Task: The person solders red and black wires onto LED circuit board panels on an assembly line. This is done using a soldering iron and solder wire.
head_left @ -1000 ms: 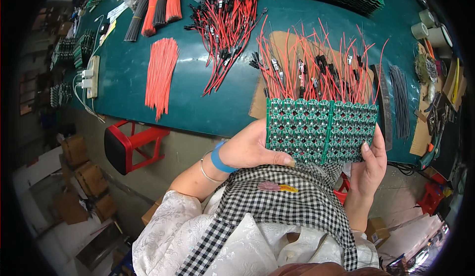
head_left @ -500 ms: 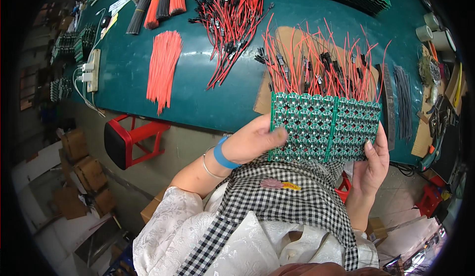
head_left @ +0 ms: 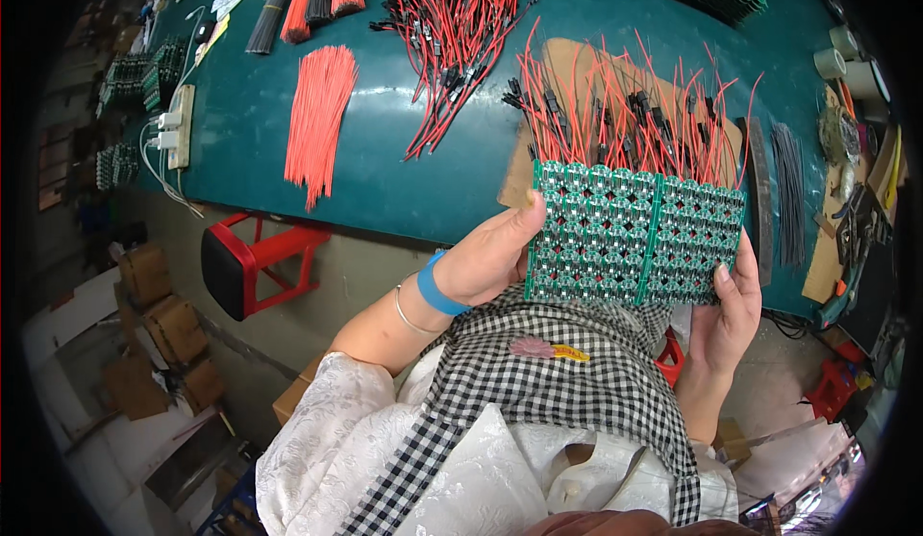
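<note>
One circuit-board panel [head_left: 598, 233] is held before the apron [head_left: 538, 387], pinched by the right hand [head_left: 728, 317]; the left hand [head_left: 493, 255] lies thumb-raised at its edge, grip unclear. Probably light, stiff, fragile; best edge-held.

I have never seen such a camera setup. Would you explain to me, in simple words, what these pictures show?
There is no robot: these are a person's bare hands. The view comes from a wide fisheye camera on the head, looking down, so straight edges bend. The right hand grips the lower right of a green circuit-board panel; the left hand is at its left edge. Red wires and black connectors show beyond its far edge. On the green table lie a red wire bundle, a heap of connector wires and some dark wires.
</note>
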The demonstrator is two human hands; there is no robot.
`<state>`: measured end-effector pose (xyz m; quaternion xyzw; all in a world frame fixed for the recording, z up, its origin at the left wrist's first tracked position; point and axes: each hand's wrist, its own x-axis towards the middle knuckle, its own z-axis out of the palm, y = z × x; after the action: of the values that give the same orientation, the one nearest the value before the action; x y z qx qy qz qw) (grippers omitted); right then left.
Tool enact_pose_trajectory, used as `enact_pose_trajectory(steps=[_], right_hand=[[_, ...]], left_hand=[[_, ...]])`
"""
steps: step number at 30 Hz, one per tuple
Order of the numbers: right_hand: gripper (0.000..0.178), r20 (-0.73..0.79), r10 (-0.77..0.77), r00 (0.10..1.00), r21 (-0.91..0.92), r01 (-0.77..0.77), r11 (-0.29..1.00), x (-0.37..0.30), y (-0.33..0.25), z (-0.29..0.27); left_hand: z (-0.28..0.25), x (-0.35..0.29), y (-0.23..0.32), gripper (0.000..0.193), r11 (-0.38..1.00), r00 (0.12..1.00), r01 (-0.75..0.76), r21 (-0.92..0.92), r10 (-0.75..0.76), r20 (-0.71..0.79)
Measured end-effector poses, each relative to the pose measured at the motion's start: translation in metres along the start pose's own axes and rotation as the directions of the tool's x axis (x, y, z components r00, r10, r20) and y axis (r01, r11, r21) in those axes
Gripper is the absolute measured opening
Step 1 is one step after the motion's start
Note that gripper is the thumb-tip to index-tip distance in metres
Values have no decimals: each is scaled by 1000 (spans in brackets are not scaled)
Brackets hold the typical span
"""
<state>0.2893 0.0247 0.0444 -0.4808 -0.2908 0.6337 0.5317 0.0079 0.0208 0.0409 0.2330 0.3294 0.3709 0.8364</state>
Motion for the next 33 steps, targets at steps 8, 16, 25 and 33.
enact_pose_trajectory(steps=[8, 16, 25, 33], right_hand=[[56, 2, -1, 1000, -15, 1, 1000, 0, -1, 0], [55, 21, -10, 1000, 12, 10, 1000, 1, -3, 2], [54, 2, -16, 1000, 24, 16, 1000, 0, 3, 1], [56, 21, -11, 1000, 22, 11, 1000, -1, 1, -2]], left_hand=[[-2, 3, -3, 63, 992, 999, -38, -118, 33, -41], [-3, 5, -1, 63, 989, 998, -33, -144, 25, -58], [-3, 5, -3, 58, 987, 992, -56, -149, 38, -122], [-3, 6, -3, 59, 994, 997, -25, -108, 18, -72]])
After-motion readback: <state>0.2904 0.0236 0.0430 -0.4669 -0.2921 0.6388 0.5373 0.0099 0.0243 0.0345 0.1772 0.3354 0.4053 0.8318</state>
